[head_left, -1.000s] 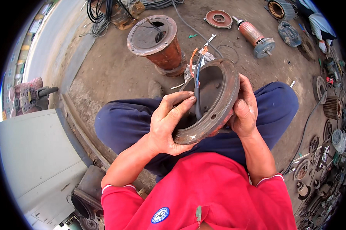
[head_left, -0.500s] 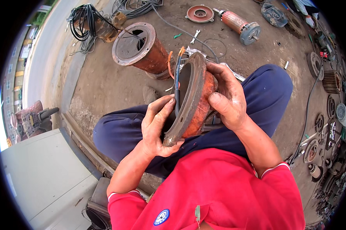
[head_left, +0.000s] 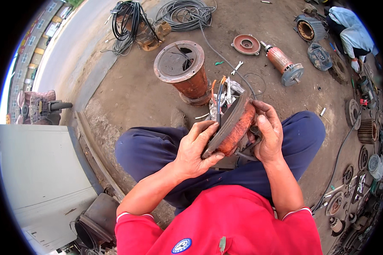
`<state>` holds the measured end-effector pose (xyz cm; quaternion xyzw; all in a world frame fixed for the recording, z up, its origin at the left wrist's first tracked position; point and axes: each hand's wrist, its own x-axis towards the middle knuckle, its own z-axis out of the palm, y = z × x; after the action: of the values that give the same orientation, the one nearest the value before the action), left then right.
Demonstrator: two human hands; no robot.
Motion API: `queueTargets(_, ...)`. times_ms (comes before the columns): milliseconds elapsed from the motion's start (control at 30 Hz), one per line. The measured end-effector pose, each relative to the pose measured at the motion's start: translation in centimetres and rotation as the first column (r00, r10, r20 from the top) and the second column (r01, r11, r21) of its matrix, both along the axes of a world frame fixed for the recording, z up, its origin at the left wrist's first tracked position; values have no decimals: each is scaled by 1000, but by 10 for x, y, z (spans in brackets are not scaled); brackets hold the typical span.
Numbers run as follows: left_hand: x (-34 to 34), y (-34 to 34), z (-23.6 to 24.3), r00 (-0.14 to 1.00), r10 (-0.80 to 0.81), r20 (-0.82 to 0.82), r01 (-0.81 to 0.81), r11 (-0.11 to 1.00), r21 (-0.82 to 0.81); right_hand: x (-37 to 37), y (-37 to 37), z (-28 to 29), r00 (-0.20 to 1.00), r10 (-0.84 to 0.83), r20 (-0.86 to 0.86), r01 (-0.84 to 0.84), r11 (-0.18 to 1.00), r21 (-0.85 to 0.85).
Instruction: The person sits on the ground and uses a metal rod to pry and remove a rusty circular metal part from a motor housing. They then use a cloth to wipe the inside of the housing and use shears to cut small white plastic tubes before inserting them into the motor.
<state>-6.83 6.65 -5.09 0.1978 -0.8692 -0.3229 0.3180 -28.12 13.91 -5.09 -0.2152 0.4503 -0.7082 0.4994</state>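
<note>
The housing stands upright on the ground beyond the knees; its flanged top has a dark opening, and a thin wire sticks up from it. What lies deeper inside cannot be seen. At the upper right, the stator lies on its side with a ring of ochre windings within.

The hollow cover, rusty orange outside, is between the two hands, above the lap and clear of the ground. It is tilted steeply, its open face turned to the left, so most of its inside is hidden. A dark cable rises out of the hollow, ending in bared wires, some of them orange.

The left hand grasps the cover's lower left rim, thumb underneath, with its fingertips at the cable. The right hand is bent around the cover's right side, fingers against its upper back; the thumb's contact is unclear. A grey lead shows below the cover, near the right hand. Just beyond the cover, beside the housing, lies a crumpled pale sheet; a wrench lies farther off.
</note>
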Motion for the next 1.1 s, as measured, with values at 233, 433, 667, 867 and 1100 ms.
queueTargets(233, -4, 0, 3, 961, 268, 69, -265, 820, 507, 8, -10, 6, 1000, 13, -26, -9, 988, 152)
queueTargets(433, 4, -5, 6, 941, 293, 171, -339, 798, 498, 8, -15, 4, 997, 74, -10, -72, 987, 143)
queueTargets(667, 8, -9, -9, 951, 214, 223, -306, 547, 780, 14, -16, -5, 975, 16, -222, -12, 1000, 21)
queueTargets(867, 2, -7, 2, 916, 398, 39, -255, 506, 824, 14, -13, -8, 979, 162, -121, -154, 985, 74)
queueTargets(1100, 13, -14, 10, 933, 342, 111, -355, 822, 445, -20, -7, -21, 690, 260, -676, -143, 964, 225)
